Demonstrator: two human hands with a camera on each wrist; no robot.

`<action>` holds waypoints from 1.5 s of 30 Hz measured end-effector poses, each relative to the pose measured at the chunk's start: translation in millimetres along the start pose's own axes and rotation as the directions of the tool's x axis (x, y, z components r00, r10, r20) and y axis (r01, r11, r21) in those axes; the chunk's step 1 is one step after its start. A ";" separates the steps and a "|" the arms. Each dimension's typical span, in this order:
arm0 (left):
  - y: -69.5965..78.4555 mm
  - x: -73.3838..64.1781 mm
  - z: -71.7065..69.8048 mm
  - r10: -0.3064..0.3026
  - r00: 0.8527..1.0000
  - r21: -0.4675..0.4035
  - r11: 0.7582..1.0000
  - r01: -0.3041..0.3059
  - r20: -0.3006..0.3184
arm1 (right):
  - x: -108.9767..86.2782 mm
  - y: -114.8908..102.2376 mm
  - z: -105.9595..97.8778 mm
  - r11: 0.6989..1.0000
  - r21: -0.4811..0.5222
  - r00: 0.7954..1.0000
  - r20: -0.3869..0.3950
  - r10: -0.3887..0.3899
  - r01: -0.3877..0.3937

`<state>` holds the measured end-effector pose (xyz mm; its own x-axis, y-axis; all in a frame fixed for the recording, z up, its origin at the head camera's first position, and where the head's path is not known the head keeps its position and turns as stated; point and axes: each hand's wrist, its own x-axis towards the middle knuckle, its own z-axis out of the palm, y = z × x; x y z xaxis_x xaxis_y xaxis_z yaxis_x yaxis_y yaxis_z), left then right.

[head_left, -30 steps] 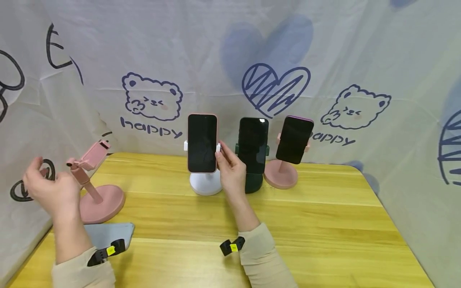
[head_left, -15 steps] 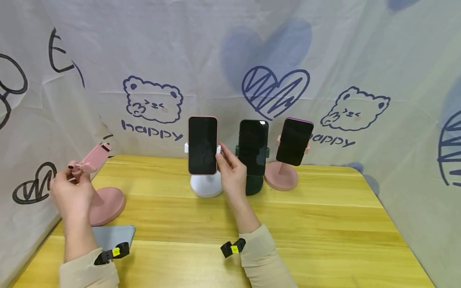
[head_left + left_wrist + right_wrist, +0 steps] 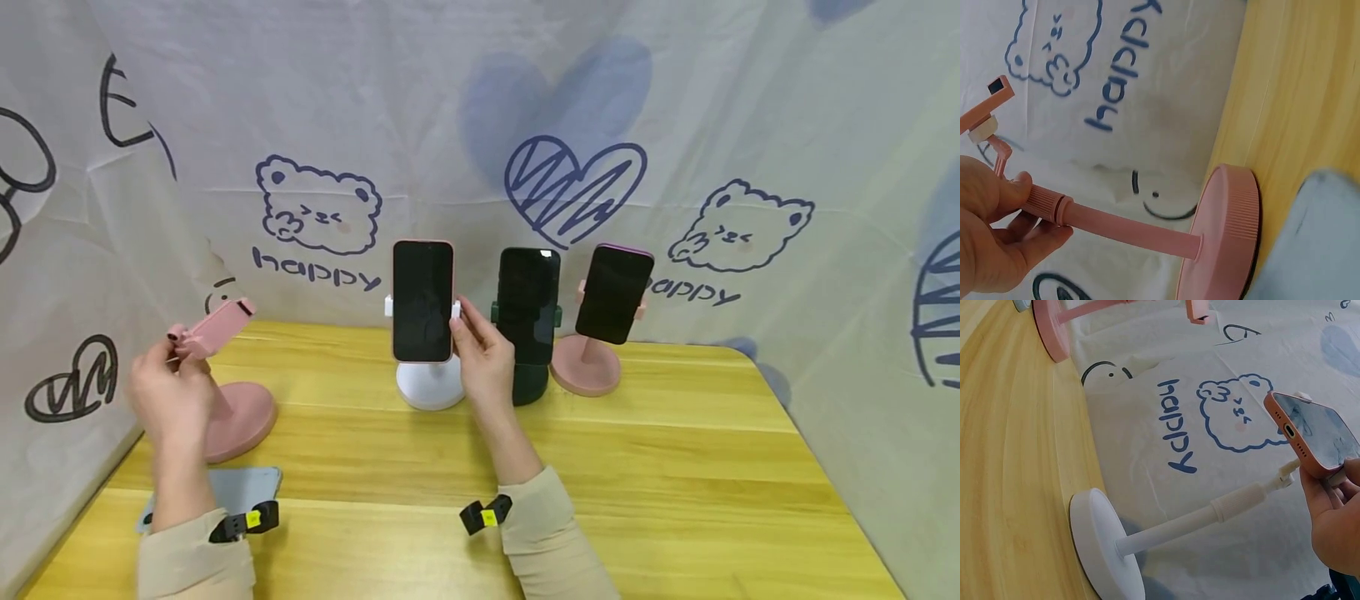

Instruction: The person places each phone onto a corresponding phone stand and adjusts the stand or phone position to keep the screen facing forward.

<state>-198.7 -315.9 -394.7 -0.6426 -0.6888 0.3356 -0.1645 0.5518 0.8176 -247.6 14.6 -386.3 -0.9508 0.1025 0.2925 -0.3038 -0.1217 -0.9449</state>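
Note:
In the head view my left hand (image 3: pixel 172 392) grips the upper pole of a pink phone stand (image 3: pixel 243 421) whose clamp head carries no phone. The left wrist view has thumb and fingers around the ribbed collar of that stand (image 3: pixel 1129 231), its round base at the wooden table. My right hand (image 3: pixel 486 367) pinches the white side clamp of a white phone stand (image 3: pixel 427 387), at the right edge of the phone (image 3: pixel 422 300) it holds. Up close in the right wrist view, the phone (image 3: pixel 1319 434) has a pink-orange case; some fingers are hidden behind it.
Right of my right hand stand a dark green phone stand (image 3: pixel 528 385) with a black phone (image 3: pixel 528 304) and a pink stand (image 3: pixel 587 367) with a tilted phone (image 3: pixel 615 293). A light blue phone (image 3: pixel 243 490) lies flat under my left forearm. A printed curtain (image 3: pixel 442 125) hangs behind the table.
My left hand has come from beside the left pink stand to grip its pole, and the stand has shifted slightly right. My right hand stays at the white clamp.

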 end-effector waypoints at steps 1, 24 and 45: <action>2.5 -1.0 2.4 0.007 1.000 -0.009 1.000 -0.007 0.011 | 0.0 -0.2 -0.1 1.000 -0.001 1.000 0.001 -0.001 0.001; 48.3 -37.3 53.7 0.253 0.942 -0.198 0.957 -0.211 0.219 | 0.7 1.0 0.1 0.999 -0.030 1.000 -0.003 -0.028 0.028; 56.1 -45.4 61.9 0.351 0.844 -0.189 0.936 -0.299 0.405 | -2.0 -2.4 1.7 0.998 -0.030 0.998 -0.028 -0.055 0.054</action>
<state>-225.1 -224.6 -393.1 -0.9031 -0.1976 0.3812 0.1792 0.6332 0.7529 -245.0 13.0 -384.4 -0.9306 0.1362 0.3398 -0.3528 -0.0866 -0.9317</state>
